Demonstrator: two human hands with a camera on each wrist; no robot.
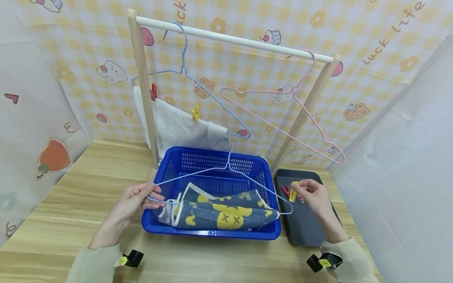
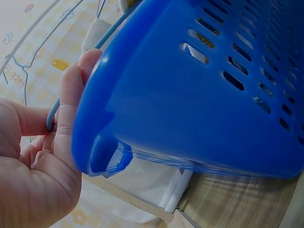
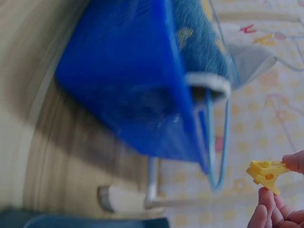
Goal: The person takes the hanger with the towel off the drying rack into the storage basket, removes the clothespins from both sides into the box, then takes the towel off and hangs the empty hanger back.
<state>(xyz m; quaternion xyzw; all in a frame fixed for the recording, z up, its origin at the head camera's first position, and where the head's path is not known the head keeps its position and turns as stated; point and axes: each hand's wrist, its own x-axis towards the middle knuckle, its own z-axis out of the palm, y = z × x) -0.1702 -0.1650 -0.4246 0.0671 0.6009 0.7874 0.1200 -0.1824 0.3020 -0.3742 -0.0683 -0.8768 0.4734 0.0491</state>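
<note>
My left hand (image 1: 136, 202) pinches the left end of a light blue wire hanger (image 1: 209, 169), seen close up in the left wrist view. A dark blue towel with yellow bears (image 1: 230, 214) hangs folded over the hanger's bottom bar, above the blue basket (image 1: 212, 233). Off the hanger's right end, my right hand (image 1: 315, 196) pinches a yellow clothespin (image 1: 293, 192) between thumb and fingers. The right wrist view shows that clothespin (image 3: 267, 175) apart from the hanger. Beneath the towel, a pale cloth (image 1: 165, 214) shows at the basket's left side.
Behind the basket stands a rack with a white rail (image 1: 230, 34). From it hang a blue hanger (image 1: 212, 96) with a white towel (image 1: 177, 125) clipped by red and yellow pins, and a pink hanger (image 1: 262, 118). A dark tray (image 1: 308, 228) with red clothespins (image 1: 285, 191) sits right.
</note>
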